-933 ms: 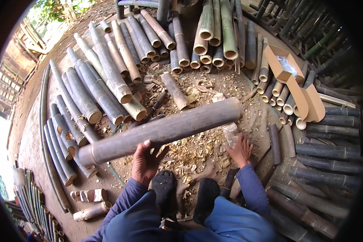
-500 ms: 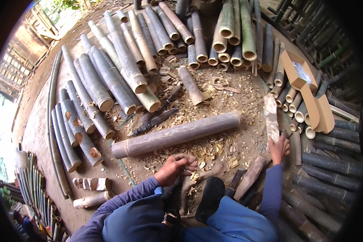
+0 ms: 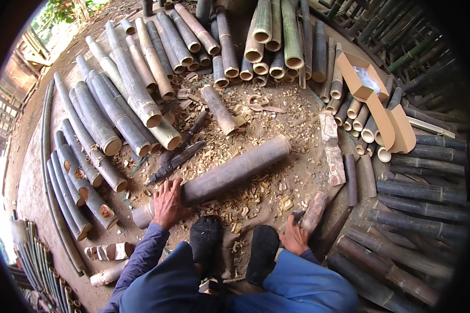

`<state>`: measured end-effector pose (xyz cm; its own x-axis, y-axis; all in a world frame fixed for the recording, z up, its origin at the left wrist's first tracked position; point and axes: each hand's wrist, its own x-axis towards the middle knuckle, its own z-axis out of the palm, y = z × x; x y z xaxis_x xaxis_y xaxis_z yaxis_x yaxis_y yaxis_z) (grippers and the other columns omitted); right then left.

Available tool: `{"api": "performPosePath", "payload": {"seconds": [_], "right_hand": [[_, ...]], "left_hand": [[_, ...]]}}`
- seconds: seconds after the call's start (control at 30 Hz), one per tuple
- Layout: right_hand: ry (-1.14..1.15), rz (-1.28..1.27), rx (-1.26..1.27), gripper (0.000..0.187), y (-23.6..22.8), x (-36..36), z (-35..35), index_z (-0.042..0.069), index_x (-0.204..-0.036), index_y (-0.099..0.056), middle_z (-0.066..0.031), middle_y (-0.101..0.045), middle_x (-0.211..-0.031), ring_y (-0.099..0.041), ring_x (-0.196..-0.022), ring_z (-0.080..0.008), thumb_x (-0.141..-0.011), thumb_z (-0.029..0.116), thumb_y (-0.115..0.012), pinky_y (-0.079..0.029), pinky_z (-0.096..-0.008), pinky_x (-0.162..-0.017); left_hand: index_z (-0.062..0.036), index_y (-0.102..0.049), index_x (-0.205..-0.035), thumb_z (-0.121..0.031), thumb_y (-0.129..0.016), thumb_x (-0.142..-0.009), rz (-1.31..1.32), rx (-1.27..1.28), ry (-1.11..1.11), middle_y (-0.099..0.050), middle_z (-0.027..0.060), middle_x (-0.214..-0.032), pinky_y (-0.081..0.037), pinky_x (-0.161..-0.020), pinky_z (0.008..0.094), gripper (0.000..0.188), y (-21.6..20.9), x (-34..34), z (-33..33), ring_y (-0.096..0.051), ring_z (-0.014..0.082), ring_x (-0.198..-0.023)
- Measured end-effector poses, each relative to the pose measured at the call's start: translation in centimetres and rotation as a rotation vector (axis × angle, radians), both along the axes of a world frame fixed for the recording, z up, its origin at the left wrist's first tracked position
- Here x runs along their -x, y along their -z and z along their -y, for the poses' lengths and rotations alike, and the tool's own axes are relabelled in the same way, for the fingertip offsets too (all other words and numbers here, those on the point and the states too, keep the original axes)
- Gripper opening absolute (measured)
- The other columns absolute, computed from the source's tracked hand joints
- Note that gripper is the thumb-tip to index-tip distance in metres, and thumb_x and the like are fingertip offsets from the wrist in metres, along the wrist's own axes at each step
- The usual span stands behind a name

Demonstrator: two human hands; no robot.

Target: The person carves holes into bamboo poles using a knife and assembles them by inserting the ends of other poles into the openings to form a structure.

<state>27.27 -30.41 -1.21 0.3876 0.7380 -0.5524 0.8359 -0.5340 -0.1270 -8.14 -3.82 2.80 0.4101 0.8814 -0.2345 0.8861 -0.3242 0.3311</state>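
Note:
My left hand (image 3: 168,205) is wrapped over a thick dark bamboo tube (image 3: 237,169) close to its near left end. The tube lies slantwise on the chip-strewn ground, its far end up to the right. Beside my right foot, my right hand (image 3: 295,237) is closed low over something dark, mostly hidden under the fingers; only a short dark end (image 3: 297,213) pokes out. A tapered wooden block (image 3: 314,211) lies right next to this hand. Beyond the tube rest dark sheathed blades (image 3: 177,160) and a short bamboo piece (image 3: 219,110).
Bamboo tubes (image 3: 125,125) lie in rows to the left and far side, with dark stacked poles (image 3: 423,188) at right. An opened cardboard box (image 3: 363,96) sits on the right-hand tubes. A pale, rough wooden strip (image 3: 330,148) lies before them. Wood chips (image 3: 261,117) cover the ground.
My left hand has moved left onto the bamboo tube, which has turned and come nearer. My right hand has left the pale strip and dropped beside my right foot. The view has shifted.

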Motion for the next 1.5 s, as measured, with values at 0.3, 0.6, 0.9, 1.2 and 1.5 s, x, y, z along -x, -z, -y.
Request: {"api": "performPosePath", "payload": {"seconds": [0.3,0.6,0.9,1.2,1.5], "right_hand": [[0.288,0.001,-0.279,0.054,-1.0,-0.6,-1.6,0.007,-0.124,-0.039,-0.0313,-0.068,-0.094,-0.065,-0.09,-0.0534,-0.083,0.021,-0.071,-0.049,-0.0601,-0.08],[0.183,-0.277,-0.407,0.051,-7.5,0.1,-5.9,0.007,-0.124,-0.044,-0.029,-0.066,-0.098,-0.064,-0.093,-0.053,-0.081,0.016,-0.07,-0.049,-0.0572,-0.082],[0.264,0.137,-0.405,0.052,1.9,-4.2,-6.8,0.01,-0.131,-0.041,-0.0272,-0.065,-0.107,-0.064,-0.099,-0.0507,-0.085,0.014,-0.066,-0.047,-0.0596,-0.083],[0.159,0.123,-0.333,0.075,1.6,-1.3,-6.9,0.012,-0.148,-0.038,-0.0257,-0.06,-0.125,-0.059,-0.116,-0.0453,-0.083,0.026,-0.072,-0.048,-0.0559,-0.094],[0.256,0.189,-0.41,0.092,1.3,-2.0,-3.8,0.008,-0.157,-0.031,-0.0302,-0.053,-0.135,-0.053,-0.126,-0.0482,-0.079,0.026,-0.078,-0.044,-0.0524,-0.104]], "left_hand": [[-0.0082,-0.061,-0.122,-0.028,-0.085,-0.06,0.135,-0.118,0.171,-0.065,0.0123,-0.116,-0.04,-0.103,0.0461,0.07,1.1,-1.7,-2.3,-0.06,0.0322,-0.115],[-0.0169,-0.042,-0.153,-0.029,-0.094,-0.06,0.059,-0.128,0.235,-0.039,0.0182,-0.155,-0.029,-0.118,0.0575,0.107,0.6,-0.3,-3.5,-0.031,0.0427,-0.147],[-0.0079,-0.057,-0.13,-0.026,-0.09,-0.071,0.164,-0.712,-0.619,-0.059,0.0159,-0.131,-0.045,-0.106,0.0462,0.07,-2.3,13.7,-7.2,-0.053,0.0332,-0.123],[0.0175,-0.054,-0.134,-0.041,-0.095,-0.061,0.505,0.08,-1.401,-0.064,0.0231,-0.131,-0.051,-0.1,0.0379,0.102,3.6,40.1,-10.6,-0.066,0.0301,-0.113],[0.0099,-0.062,-0.132,-0.041,-0.101,-0.058,0.478,0.008,-1.192,-0.069,0.016,-0.124,-0.051,-0.104,0.0392,0.097,8.7,38.0,-11.2,-0.065,0.0262,-0.117]]}}
